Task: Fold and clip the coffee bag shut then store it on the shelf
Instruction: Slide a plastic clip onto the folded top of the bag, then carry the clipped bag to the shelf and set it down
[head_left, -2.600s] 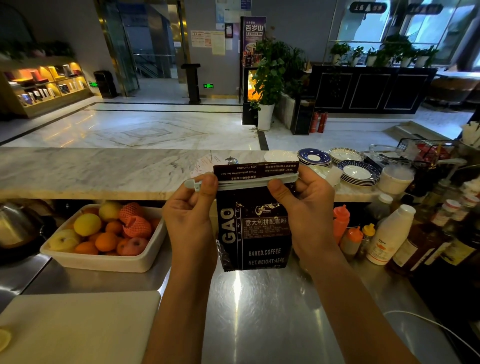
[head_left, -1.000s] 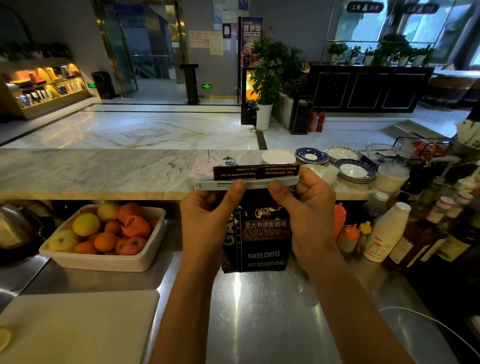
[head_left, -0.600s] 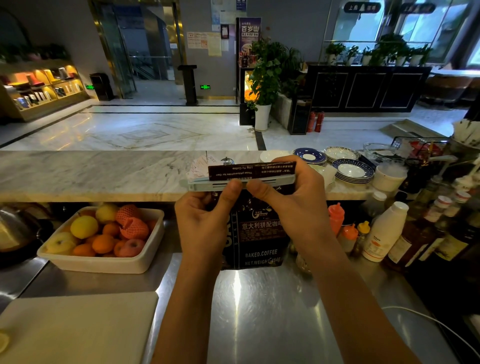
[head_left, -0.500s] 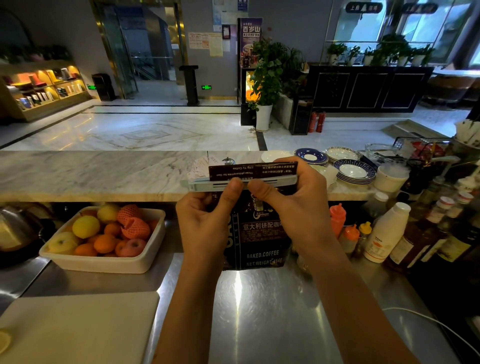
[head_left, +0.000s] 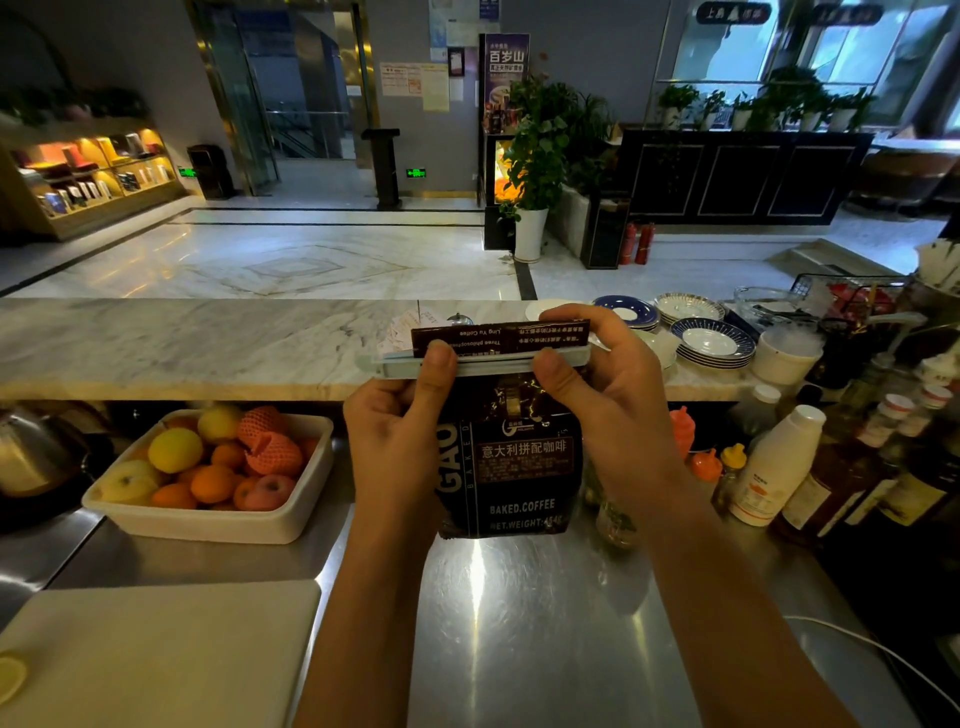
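coffee bag (head_left: 511, 467) stands upright in the middle of the frame, its base resting on or just over the steel counter (head_left: 545, 623), its printed face toward me. the top is folded over, and the fold's flap sticks up with its lettering upside down. across that fold runs the pale clip (head_left: 483, 364), its long axis lying level from left to right, square to the bag's upright axis

my left hand (head_left: 400, 441) grips the bag's left edge, thumb pressed up on the front of the clip near its left third, fingers hidden behind, so i read it as closed on bag and clip together. my right hand (head_left: 618, 405) wraps the right end, thumb on the clip's front, fingers curled over the flap from behind, pinching clip and fold

what the next move turns on, as i judge it: the clip's left end pokes out past the bag's left edge toward the marble ledge (head_left: 182, 348), beyond my left thumb, while its right end sits flush under the right hand. i cannot tell whether the clip is latched along its whole length. if it is not, the squeeze should travel along that level axis, and the left hand is nearer the free end

no shelf for storing is plainly marked out; a lit display shelf (head_left: 88, 176) sits far off at upper left
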